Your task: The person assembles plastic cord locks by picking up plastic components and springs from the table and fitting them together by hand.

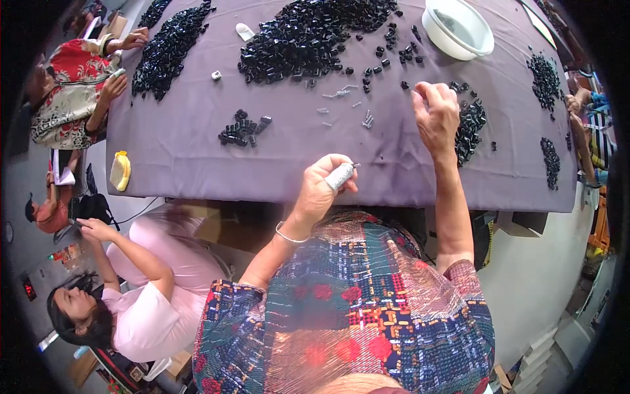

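My left hand, a bangle on its wrist, is closed around a short, thick cylinder wrapped in speckled grey-white. A thin dark tip sticks out past my fingers at its right end; the exact kind of tool I cannot tell. Farther right and forward, my right hand hovers over the table with its fingers curled together. Whatever they pinch, if anything, is hidden. Beside that hand lies a pile of small glossy black parts. Between my hands and farther off, several small silvery pins or screws are scattered on the cloth.
A purple-grey cloth covers the table. Big heaps of black parts lie at the back, a smaller cluster at left. A white basin stands back right. A yellow-edged pad rests at the left corner. Other people sit left and right.
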Motion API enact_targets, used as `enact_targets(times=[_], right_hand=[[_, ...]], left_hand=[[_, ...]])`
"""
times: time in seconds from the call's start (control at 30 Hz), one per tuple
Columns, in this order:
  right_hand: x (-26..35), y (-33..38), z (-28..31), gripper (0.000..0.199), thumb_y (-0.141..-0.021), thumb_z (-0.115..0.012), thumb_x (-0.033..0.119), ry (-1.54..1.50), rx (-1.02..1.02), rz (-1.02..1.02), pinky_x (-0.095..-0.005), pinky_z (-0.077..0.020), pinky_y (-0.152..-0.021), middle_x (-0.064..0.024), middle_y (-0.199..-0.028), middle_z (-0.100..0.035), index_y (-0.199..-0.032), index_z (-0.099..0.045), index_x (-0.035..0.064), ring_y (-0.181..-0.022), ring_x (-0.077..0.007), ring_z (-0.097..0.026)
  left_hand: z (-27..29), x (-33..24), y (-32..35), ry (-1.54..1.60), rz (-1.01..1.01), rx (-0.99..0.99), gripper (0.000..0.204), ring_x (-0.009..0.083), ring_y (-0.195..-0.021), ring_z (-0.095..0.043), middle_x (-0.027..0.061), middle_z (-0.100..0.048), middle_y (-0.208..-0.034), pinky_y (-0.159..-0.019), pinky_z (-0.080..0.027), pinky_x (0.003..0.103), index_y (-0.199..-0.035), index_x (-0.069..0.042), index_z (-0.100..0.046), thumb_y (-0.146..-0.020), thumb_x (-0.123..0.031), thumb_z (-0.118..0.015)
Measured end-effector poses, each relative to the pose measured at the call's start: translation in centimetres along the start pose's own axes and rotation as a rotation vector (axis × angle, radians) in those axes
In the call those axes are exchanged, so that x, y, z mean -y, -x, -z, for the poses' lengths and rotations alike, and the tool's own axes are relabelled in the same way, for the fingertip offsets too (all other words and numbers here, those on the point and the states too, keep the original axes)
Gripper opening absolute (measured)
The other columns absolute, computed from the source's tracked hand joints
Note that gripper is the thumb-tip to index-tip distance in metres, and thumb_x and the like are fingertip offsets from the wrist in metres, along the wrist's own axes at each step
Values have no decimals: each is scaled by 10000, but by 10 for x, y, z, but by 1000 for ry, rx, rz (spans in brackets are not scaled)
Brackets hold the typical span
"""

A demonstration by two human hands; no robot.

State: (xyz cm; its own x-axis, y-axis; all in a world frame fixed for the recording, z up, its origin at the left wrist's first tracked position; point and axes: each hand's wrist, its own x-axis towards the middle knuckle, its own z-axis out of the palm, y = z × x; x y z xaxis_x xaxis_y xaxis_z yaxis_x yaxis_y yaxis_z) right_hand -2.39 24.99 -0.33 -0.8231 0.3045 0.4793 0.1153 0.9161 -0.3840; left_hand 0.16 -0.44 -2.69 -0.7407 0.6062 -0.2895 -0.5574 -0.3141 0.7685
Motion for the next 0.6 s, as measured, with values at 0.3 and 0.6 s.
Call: enact_targets(times=[0.3,0.6], right_hand=[[-5,2,-26,139,-782,-675,162,101,-45,170,-364,-413,-782,-37,-898,-628,-900,-638,100,-879,-227,-576],[31,41,21,142,-882,-610,15,-1241,247,-469,-260,-492,-750,-60,-920,-659,-1020,-596,-15,-794,-118,-606]], left_hand=[[-2,2,0,-18,7,-33,150,95,-725,-618,38,-631,-882,-703,-532,263,-1026,-28,-587,-910,-121,-607],[-6,-1,0,-24,-5,-55,167,101,-716,-613,30,-637,-853,-679,-514,247,-1021,-25,-592,-902,-138,-625]])
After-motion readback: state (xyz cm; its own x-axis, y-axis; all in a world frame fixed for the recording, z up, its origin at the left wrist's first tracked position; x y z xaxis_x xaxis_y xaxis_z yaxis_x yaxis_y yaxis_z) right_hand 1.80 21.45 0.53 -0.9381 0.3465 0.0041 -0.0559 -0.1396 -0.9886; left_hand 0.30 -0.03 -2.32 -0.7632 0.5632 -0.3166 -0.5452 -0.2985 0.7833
